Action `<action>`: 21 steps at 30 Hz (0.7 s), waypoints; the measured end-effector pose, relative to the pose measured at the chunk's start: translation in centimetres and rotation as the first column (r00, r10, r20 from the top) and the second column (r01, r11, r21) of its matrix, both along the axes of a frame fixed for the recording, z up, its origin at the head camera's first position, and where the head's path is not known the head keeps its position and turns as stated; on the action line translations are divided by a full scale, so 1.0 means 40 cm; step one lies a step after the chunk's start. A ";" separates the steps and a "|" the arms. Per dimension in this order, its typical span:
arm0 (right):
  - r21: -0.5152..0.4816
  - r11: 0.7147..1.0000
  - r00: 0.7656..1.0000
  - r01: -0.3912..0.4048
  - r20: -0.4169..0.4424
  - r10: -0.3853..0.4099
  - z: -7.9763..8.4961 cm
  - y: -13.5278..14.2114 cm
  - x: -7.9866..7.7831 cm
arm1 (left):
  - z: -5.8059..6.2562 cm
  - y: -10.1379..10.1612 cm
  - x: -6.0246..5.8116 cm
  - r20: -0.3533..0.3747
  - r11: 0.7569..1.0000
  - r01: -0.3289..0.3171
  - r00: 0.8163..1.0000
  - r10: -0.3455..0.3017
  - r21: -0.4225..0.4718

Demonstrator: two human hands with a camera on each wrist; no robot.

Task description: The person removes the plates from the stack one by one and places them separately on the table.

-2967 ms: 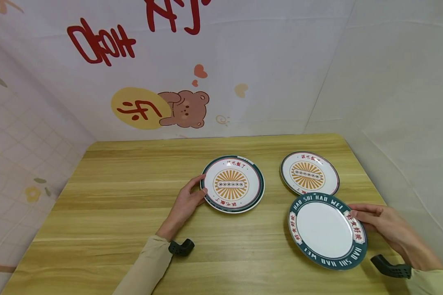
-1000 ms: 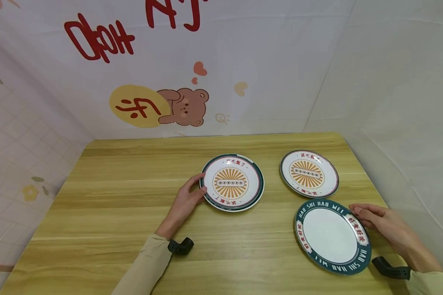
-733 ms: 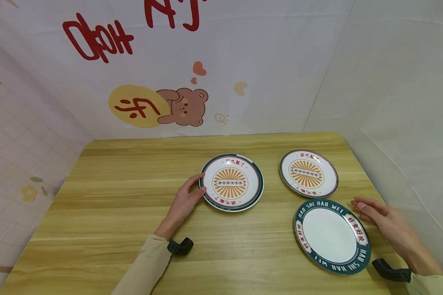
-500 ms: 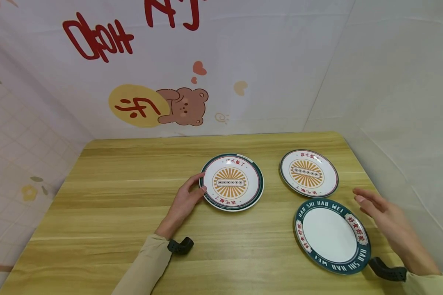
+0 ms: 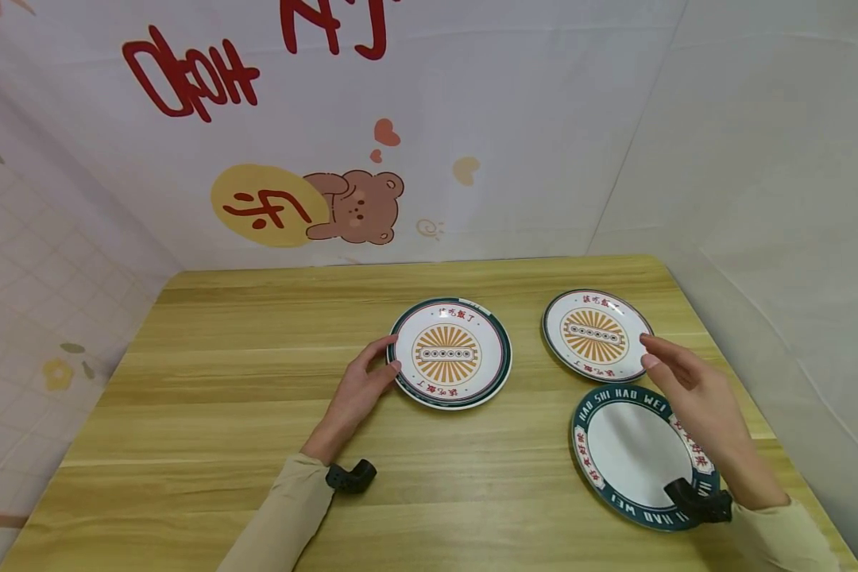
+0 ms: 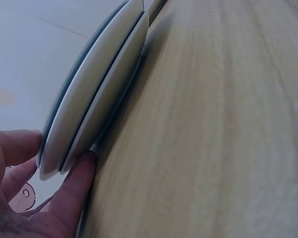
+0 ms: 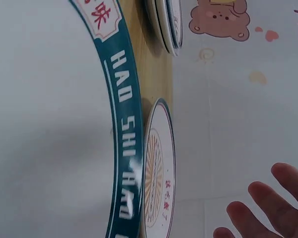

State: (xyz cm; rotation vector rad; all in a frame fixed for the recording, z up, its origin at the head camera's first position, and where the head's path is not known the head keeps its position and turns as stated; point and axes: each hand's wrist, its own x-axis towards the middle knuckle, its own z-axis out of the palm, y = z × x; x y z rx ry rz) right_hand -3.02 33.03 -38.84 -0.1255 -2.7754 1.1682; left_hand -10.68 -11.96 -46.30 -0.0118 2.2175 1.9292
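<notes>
My left hand [image 5: 357, 391] holds the left edge of a small stack of plates [image 5: 448, 355] with orange sunburst centres and red and green rims. In the left wrist view, the thumb lies on the top rim and a finger [image 6: 78, 188] reaches under the lower plate. My right hand [image 5: 701, 405] hovers with relaxed fingers, its fingertips at the right edge of a white sunburst plate [image 5: 595, 335] in the head view. Beneath that hand lies a larger plate [image 5: 636, 453] with a broad green lettered rim, partly covered by the wrist.
All the plates lie on a wood-grain table [image 5: 257, 381]. A white printed backdrop [image 5: 515, 119] with a bear stands behind it, and a pale sheet [image 5: 794, 238] hangs along the right side. Black wrist cameras [image 5: 350, 477] are worn on both arms.
The green-rimmed plate was set slightly nearer and to the right, then released. My right hand lifted away and moved left and forward to the sunburst plate. My left hand stayed put.
</notes>
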 end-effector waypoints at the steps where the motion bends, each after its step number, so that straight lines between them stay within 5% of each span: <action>1: 0.000 1.000 1.000 -0.012 -0.008 0.012 0.001 -0.011 -0.005 | 0.000 -0.001 0.000 0.003 1.000 0.000 1.000 0.000 0.001; 11: -0.094 0.986 0.986 -0.140 -0.100 0.131 0.006 -0.121 -0.062 | 0.004 -0.001 0.003 -0.006 1.000 0.014 1.000 -0.014 -0.009; 21: -0.109 0.979 0.983 -0.175 -0.076 0.167 -0.011 -0.200 -0.119 | 0.006 -0.002 0.004 -0.011 1.000 0.010 1.000 -0.011 -0.008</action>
